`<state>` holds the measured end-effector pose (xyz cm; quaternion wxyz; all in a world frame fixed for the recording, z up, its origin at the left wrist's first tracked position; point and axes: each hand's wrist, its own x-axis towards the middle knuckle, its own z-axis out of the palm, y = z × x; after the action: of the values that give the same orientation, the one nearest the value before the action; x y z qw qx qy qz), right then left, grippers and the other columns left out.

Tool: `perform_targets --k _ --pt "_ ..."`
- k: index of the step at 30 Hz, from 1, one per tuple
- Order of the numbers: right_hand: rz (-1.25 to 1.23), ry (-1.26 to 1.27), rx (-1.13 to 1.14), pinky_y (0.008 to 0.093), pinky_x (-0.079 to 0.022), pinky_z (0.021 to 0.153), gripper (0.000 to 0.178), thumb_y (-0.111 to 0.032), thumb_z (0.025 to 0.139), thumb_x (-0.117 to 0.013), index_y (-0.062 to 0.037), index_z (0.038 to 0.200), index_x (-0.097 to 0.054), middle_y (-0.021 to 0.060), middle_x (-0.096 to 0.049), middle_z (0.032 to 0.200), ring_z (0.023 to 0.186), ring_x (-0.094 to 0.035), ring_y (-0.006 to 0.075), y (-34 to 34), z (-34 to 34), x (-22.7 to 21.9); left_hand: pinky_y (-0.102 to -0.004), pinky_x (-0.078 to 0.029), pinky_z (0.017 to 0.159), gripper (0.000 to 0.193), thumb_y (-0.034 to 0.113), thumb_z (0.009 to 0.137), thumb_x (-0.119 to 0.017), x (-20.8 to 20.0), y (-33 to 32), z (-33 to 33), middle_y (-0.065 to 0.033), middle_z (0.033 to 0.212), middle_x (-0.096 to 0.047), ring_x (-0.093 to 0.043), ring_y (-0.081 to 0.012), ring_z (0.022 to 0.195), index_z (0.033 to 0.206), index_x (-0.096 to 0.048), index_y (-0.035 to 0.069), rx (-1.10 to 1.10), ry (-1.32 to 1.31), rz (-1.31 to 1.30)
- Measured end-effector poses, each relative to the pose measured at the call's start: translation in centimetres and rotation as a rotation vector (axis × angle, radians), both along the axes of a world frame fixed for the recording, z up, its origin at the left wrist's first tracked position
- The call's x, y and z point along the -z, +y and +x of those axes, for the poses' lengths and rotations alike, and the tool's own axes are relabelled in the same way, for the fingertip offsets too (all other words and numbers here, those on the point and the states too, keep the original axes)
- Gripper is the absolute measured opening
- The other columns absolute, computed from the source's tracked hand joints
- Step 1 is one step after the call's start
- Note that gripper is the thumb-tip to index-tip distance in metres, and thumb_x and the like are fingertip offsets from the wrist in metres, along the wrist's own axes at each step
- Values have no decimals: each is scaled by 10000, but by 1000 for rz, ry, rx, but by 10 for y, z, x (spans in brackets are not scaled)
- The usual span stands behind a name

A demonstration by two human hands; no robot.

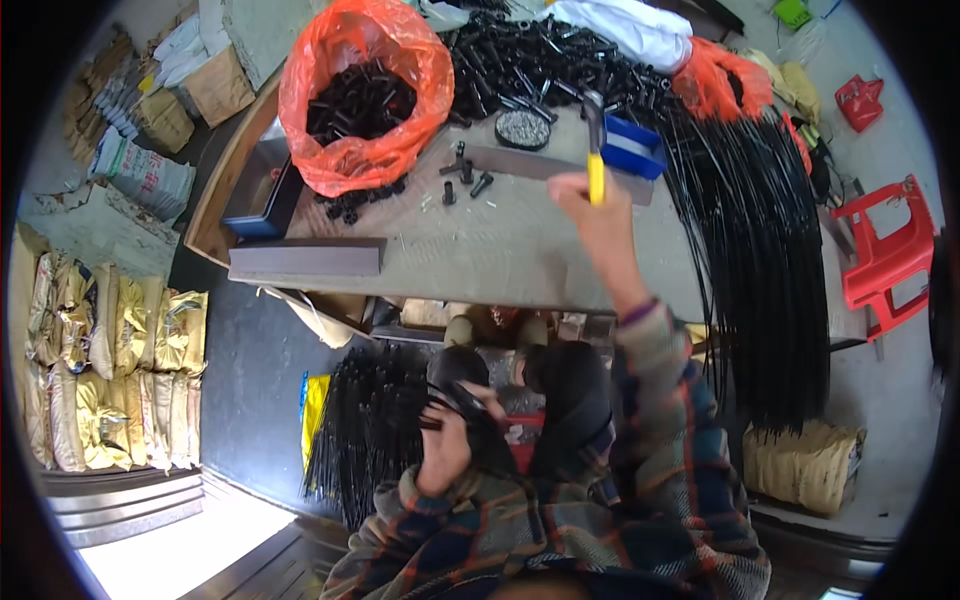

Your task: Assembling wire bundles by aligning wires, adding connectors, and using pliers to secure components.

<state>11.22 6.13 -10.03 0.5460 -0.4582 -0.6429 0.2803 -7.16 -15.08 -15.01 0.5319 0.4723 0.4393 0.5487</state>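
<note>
My right hand (600,222) is raised over the worktable (470,250), its fingers wrapped round the yellow handle of a hammer (597,178). The hammer's metal head points toward the far side. Low by my lap, my left hand (447,446) is closed on thin black rods (447,398); their exact kind is blurred. Many more black rods (370,420) stand bunched to its left. A few short black tubular parts (467,175) and small pale pins lie on the tabletop. Behind them is a round dish of small metal pins (522,128).
An orange plastic bag (437,65) full of black parts stands at the far left of the table, beside a dark bin (255,215). Black parts (540,50) are heaped at the back, near a blue tray (650,160). Long black rods (760,280) hang over the right side, by a red stool (880,250).
</note>
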Motion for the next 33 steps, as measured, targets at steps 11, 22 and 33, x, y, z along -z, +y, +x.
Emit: perform_targets --k 11,22,33 --pt "60 -1127 268 428 -485 704 215 -266 736 -660 -74 830 -639 122 -546 926 816 -602 325 159 -35 16 -312 -421 730 485 383 948 -320 15 9 -12 -118 785 -571 -534 -176 746 1010 -526 -51 115 -133 37" --pt "34 -1068 191 448 -471 687 209 -255 766 -629 -91 895 -642 126 -546 927 806 -602 331 166 -35 18 -288 -420 734 481 387 935 -373 30 12 -23 -101 836 -536 -535 -153 793 1045 -512 -61 99 -265 27" --pt "20 -996 237 434 -449 725 264 -301 777 -626 -68 902 -620 122 -548 940 852 -583 337 157 -34 5 -345 -443 750 544 460 937 -291 5 10 -25 -156 771 -564 -562 -229 778 919 -494 -44 11 -148 70"
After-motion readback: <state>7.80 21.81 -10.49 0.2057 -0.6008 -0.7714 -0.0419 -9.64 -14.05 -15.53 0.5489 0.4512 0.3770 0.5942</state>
